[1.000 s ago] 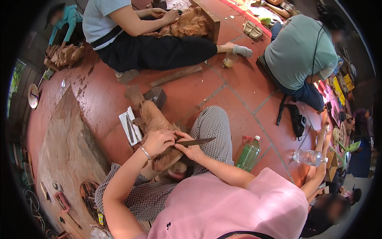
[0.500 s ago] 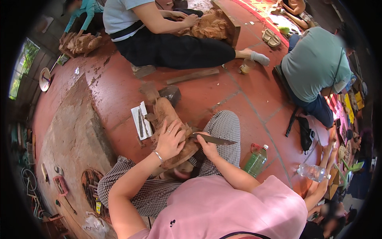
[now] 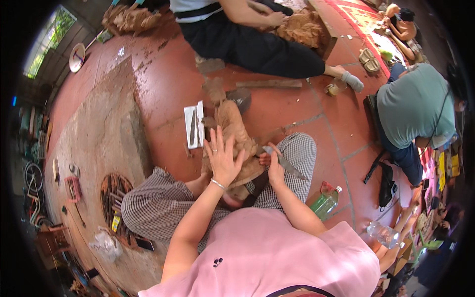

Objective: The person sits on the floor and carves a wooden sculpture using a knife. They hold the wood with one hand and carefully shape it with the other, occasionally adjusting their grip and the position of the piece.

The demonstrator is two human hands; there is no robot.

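Where both hands met at the blade a second ago, they now stand apart. The right hand (image 3: 276, 171) is closed around the blade (image 3: 293, 167), whose tip angles away over the checked trouser leg (image 3: 299, 148) on that side. The left hand (image 3: 225, 162) holds nothing, its fingers spread wide over the carving (image 3: 230, 116); whether the palm presses on it I cannot tell. The carving runs forward from under that hand, left of the blade. With the edge off the wood, cutting seems paused and the surface looks open to being felt or brushed.

Right of the right hand stands a green bottle (image 3: 325, 204). Ahead of the left hand's fingertips, to their left, lies a white pad (image 3: 200, 116) bearing a thin tool (image 3: 192, 130); beyond the carving sit a dark block (image 3: 241, 99) and a wood strip (image 3: 269, 84).
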